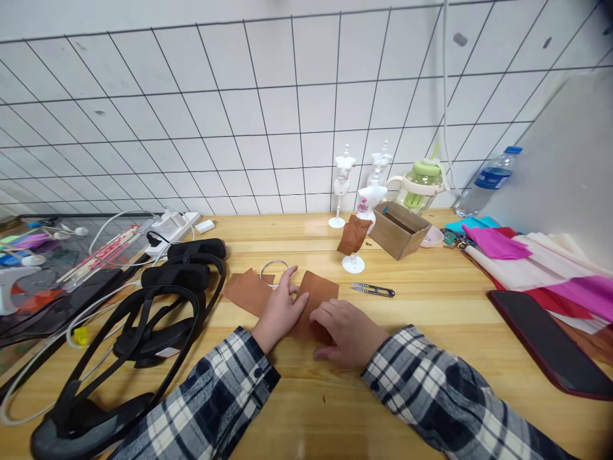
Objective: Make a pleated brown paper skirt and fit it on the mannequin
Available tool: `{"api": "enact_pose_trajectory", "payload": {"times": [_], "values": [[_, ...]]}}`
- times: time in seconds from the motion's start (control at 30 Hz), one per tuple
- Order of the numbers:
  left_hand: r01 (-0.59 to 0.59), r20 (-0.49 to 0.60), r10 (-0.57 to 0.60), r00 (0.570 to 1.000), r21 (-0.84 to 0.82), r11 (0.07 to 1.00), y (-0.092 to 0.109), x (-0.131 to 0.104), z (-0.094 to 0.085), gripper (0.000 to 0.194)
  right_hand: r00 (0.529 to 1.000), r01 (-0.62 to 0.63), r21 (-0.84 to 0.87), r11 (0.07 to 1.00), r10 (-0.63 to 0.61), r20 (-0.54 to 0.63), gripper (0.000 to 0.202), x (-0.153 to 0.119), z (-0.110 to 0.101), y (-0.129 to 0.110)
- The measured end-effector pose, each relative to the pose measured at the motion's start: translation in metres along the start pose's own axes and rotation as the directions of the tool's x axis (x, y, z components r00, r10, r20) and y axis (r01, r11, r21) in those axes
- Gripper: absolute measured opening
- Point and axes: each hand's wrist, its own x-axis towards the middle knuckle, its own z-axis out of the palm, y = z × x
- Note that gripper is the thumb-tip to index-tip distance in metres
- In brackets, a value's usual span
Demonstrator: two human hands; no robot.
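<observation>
A rectangular piece of brown cloth (320, 289) lies on the wooden table between my hands. My left hand (281, 308) rests at its left edge, fingers stretched out and the thumb on the cloth. My right hand (347, 329) curls over the lower right part, with cloth between the bent fingers and the thumb. Left of that, a second brown cloth piece (246, 292) lies flat, partly under a metal ring (262, 273). Thread snips (376, 290) lie to the right. Behind them, a small white dress-form stand (366, 199) has brown cloth (354, 235) draped on it.
Black headsets (177, 306) and cables crowd the left side. At the back are more dress forms (341, 185), a cardboard box (400, 230), a green-lidded cup (421, 185) and a water bottle (488, 182). Coloured fabrics (541, 255) and a dark phone (550, 342) lie on the right.
</observation>
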Motion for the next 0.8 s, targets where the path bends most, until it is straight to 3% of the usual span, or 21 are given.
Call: {"api": "enact_pose_trajectory", "payload": {"times": [0.07,0.17,0.27,0.37,0.53,0.7,0.8], "values": [[-0.086,0.000,0.087,0.996,0.158,0.984,0.003,-0.002,-0.003,0.064,0.999,-0.024,-0.060,0.998,0.026,0.039,0.040,0.001,0.002,0.002],[-0.320,0.078,0.322,0.943,0.468,0.824,0.014,-0.005,-0.013,0.044,0.998,-0.052,-0.124,0.991,0.056,0.035,0.015,0.000,0.000,0.012],[-0.514,0.384,0.357,0.851,0.470,0.718,0.026,-0.007,-0.022,0.017,0.995,-0.103,-0.174,0.979,0.105,-0.002,0.009,-0.003,-0.006,0.021],[-0.631,0.601,0.328,0.729,0.405,0.662,0.033,-0.008,-0.024,0.023,0.990,-0.141,-0.167,0.976,0.138,-0.029,0.014,-0.005,-0.009,0.026],[-0.637,0.625,0.278,0.729,0.471,0.610,0.033,-0.008,-0.017,0.009,0.991,-0.136,-0.185,0.973,0.133,-0.029,0.011,-0.003,-0.007,0.028],[-0.648,0.634,0.277,0.722,0.479,0.592,0.028,-0.007,-0.016,0.017,0.993,-0.110,-0.232,0.967,0.115,0.009,0.016,-0.001,-0.006,0.031],[-0.622,0.614,0.276,0.740,0.468,0.628,0.025,-0.006,-0.016,0.018,0.993,-0.117,-0.192,0.974,0.119,0.001,0.016,-0.002,-0.006,0.032]]}}
